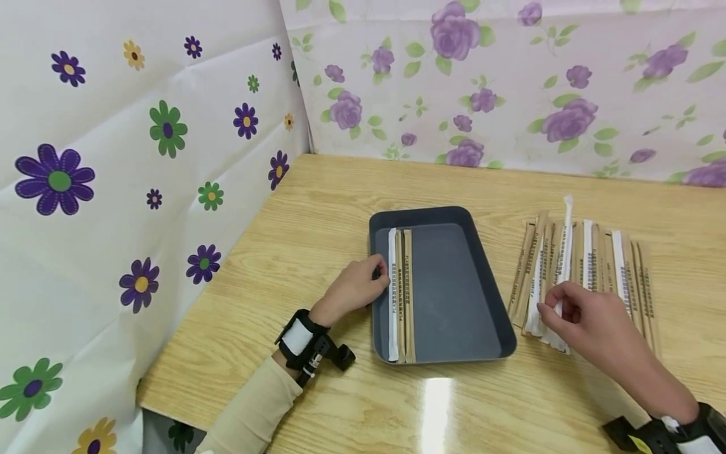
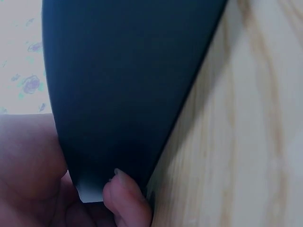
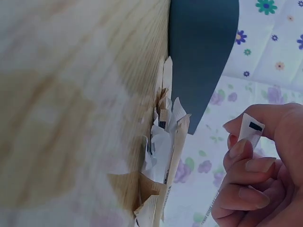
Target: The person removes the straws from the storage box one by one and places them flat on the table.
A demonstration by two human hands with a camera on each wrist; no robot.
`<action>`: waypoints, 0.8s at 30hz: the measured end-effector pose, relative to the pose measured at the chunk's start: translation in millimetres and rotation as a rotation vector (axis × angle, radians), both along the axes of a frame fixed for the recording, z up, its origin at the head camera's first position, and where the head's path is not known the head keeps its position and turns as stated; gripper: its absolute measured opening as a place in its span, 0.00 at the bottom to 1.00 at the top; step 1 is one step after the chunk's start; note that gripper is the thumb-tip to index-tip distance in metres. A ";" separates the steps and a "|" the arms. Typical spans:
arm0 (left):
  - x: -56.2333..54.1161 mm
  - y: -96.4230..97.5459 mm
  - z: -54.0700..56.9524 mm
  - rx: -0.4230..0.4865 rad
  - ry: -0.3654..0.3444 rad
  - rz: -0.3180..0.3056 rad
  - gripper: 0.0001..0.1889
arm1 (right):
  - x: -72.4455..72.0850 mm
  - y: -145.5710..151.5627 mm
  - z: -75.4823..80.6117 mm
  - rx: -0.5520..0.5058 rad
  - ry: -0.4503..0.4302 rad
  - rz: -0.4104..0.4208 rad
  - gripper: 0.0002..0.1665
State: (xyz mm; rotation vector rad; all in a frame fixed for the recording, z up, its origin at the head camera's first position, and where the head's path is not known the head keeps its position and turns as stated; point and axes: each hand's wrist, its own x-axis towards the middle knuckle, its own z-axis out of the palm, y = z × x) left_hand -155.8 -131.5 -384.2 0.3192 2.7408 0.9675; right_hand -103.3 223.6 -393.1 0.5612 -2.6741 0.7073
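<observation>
My right hand [image 1: 595,318] pinches a white paper-wrapped straw [image 1: 566,239] near its lower end, above a row of wrapped straws. In the right wrist view the thumb and fingers close round its printed white end [image 3: 253,128]. The row holds several brown wrapped straws [image 1: 639,277] and white ones, side by side on the table. My left hand [image 1: 354,284] grips the left wall of a dark grey tray [image 1: 462,296]; in the left wrist view its fingers touch the tray's outer wall [image 2: 128,85]. Inside the tray, along the left side, lie one white wrapped straw [image 1: 393,296] and two brown ones [image 1: 409,302].
The wooden table [image 1: 317,208] runs back to a wall covering with purple roses [image 1: 454,31]. A white sheet with coloured flowers [image 1: 215,157] hangs along the table's left edge. The tray stands left of the straw row.
</observation>
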 end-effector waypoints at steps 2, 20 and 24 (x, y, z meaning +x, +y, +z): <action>0.3 -0.3 -0.6 0.000 -0.002 0.004 0.03 | 1.5 1.5 -1.4 0.001 0.000 -0.004 0.08; 1.3 -0.6 -1.6 0.019 0.012 -0.017 0.03 | 10.8 15.4 -2.1 -0.011 0.007 -0.027 0.06; 1.8 -0.6 -1.2 0.016 0.014 -0.014 0.03 | 9.8 22.7 -1.0 0.016 0.006 -0.057 0.05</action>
